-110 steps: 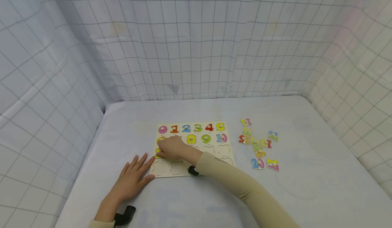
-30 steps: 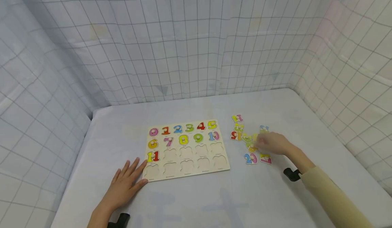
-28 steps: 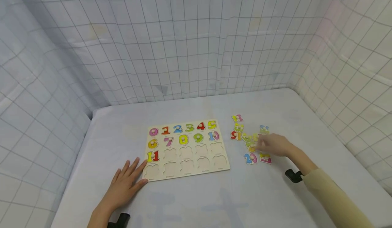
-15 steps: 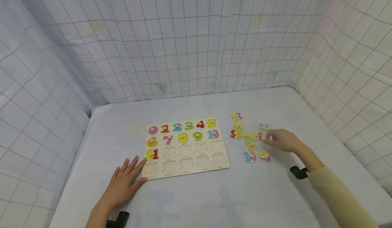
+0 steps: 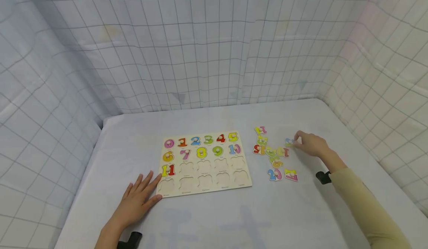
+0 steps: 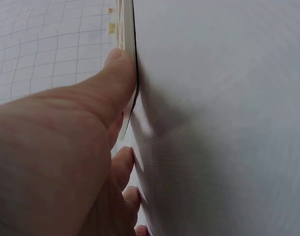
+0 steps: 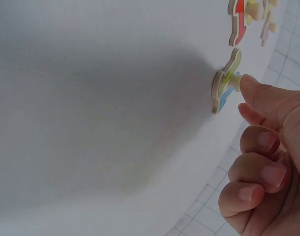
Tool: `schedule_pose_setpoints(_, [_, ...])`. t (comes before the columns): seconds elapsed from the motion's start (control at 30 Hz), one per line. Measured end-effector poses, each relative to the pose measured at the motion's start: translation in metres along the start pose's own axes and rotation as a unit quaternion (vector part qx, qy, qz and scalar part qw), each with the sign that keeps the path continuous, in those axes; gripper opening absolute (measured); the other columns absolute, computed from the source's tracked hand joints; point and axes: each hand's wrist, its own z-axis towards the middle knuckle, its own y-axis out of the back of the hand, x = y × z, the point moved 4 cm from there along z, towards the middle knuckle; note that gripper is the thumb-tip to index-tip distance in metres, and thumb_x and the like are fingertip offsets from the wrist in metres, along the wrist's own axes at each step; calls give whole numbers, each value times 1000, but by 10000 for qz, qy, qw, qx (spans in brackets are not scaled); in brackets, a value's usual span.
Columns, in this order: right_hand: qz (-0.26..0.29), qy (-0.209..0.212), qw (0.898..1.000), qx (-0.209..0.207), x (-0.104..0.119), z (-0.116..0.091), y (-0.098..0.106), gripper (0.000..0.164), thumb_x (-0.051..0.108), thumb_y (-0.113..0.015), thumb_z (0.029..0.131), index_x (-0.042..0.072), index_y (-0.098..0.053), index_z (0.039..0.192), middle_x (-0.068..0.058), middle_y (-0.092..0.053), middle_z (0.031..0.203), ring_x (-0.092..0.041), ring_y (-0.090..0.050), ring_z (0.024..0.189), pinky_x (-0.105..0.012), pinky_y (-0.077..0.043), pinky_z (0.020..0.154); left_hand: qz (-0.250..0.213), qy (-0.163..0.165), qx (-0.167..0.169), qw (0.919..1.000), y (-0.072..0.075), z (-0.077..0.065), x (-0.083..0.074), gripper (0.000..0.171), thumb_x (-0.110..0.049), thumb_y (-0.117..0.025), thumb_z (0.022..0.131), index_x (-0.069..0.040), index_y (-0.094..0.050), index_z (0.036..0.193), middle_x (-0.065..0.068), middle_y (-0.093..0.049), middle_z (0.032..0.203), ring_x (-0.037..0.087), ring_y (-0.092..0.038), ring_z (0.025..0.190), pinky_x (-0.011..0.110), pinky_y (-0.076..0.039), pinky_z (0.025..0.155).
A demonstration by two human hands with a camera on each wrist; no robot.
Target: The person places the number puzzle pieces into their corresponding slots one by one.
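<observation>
A wooden number-puzzle board (image 5: 214, 191) lies on the table with the 0 to 11 pieces in their recesses. My left hand (image 5: 135, 202) rests flat beside its lower left corner, fingers spread. In the left wrist view the thumb (image 6: 118, 73) touches the board's edge. To the right, my right hand (image 5: 312, 145) is at a blue-and-green number piece (image 7: 227, 83) with a wooden knob. The thumb tip (image 7: 249, 83) meets the knob, the index finger is close by, and the other fingers are curled. Whether the index finger also grips the knob is unclear.
Several loose number pieces lie between the board and my right hand, among them a 15 (image 5: 258, 149), a 20 (image 5: 275, 174) and a 17 (image 5: 291, 174). Some touch or overlap. White gridded cloth (image 5: 207, 55) walls off the back and sides of the table.
My right hand has left the board's 11 piece, crossed to the loose pieces, then shifted from the red-and-yellow one back and right to the blue-and-green piece. The left hand has stayed at the corner.
</observation>
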Motion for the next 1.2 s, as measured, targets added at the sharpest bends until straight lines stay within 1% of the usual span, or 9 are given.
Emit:
schedule_pose_setpoints(0.1, [-116, 242, 9996, 92, 1, 6, -1, 28, 25, -59, 94, 7, -55, 116, -3, -51, 69, -17, -45, 57, -31, -37, 49, -33, -14, -18, 10000, 1, -1, -1, 69, -57, -51, 91, -19, -40, 147, 17, -25, 153, 44, -11, 139, 63, -4, 106])
schedule_pose_setpoints(0.27, [-295, 468, 9983, 186, 4, 11, -3, 19, 20, -60, 94, 11, -59, 111, 0, -47, 64, -16, -41, 56, -29, -34, 48, -42, -66, -48, 10000, 2, -2, -3, 67, -56, -52, 91, -19, -40, 146, 16, -26, 152, 44, -12, 139, 63, -5, 106])
schedule_pose_setpoints(0.43, [-693, 752, 9946, 187, 7, 12, -2, 13, 17, -61, 94, 12, -59, 106, -2, -61, 75, -16, -46, 60, -33, -40, 53, 6, -59, -56, 10000, 2, -2, -2, 67, -56, -51, 92, -19, -40, 146, 16, -26, 152, 43, -12, 139, 62, -6, 106])
schedule_pose_setpoints(0.53, [-921, 857, 9920, 101, 9, 12, 0, 11, 17, -59, 95, 14, -55, 104, -2, -64, 80, -16, -47, 60, -35, -42, 54, 34, -43, -61, 10000, 2, -2, -2, 68, -57, -51, 91, -20, -40, 147, 16, -26, 153, 43, -12, 139, 62, -6, 107])
schedule_pose_setpoints(0.7, [-908, 862, 9921, 39, 21, 18, 1, 16, 24, -56, 97, 11, -49, 103, 2, -54, 67, -15, -45, 57, -31, -37, 50, 37, -42, -85, 9999, 3, -2, -2, 67, -56, -52, 91, -20, -40, 147, 15, -26, 153, 43, -12, 139, 62, -6, 107])
schedule_pose_setpoints(0.8, [-753, 906, 9928, 199, 41, 24, -2, 21, 29, -55, 97, 10, -49, 104, 4, -53, 63, -13, -47, 54, -30, -36, 49, 43, -47, -105, 9999, 3, -2, -2, 67, -56, -52, 91, -20, -40, 147, 15, -26, 153, 43, -13, 139, 62, -6, 106])
schedule_pose_setpoints(0.93, [-647, 990, 9919, 467, 77, 33, -11, 21, 33, -52, 98, 13, -49, 101, 4, -52, 60, -11, -48, 46, -28, -36, 47, 6, -73, -105, 9999, 3, -2, -2, 67, -56, -51, 92, -19, -40, 147, 16, -26, 152, 43, -13, 139, 63, -6, 106])
schedule_pose_setpoints(1.1, [-801, 1768, 9806, 261, 132, 44, -24, 18, 32, -55, 97, 16, -49, 94, 7, -46, 57, -9, -42, 46, -25, -31, 44, -14, -74, -99, 9999, 3, -2, -2, 66, -55, -52, 92, -18, -41, 146, 16, -27, 152, 44, -13, 139, 63, -7, 106])
schedule_pose_setpoints(1.2, [-769, 2412, 9674, 36, 169, 48, -33, 15, 27, -55, 97, 16, -47, 90, 8, -44, 58, -8, -38, 49, -24, -28, 45, -18, -57, -102, 9999, 1, -3, -2, 66, -54, -53, 91, -18, -41, 146, 16, -28, 152, 44, -14, 138, 63, -7, 106])
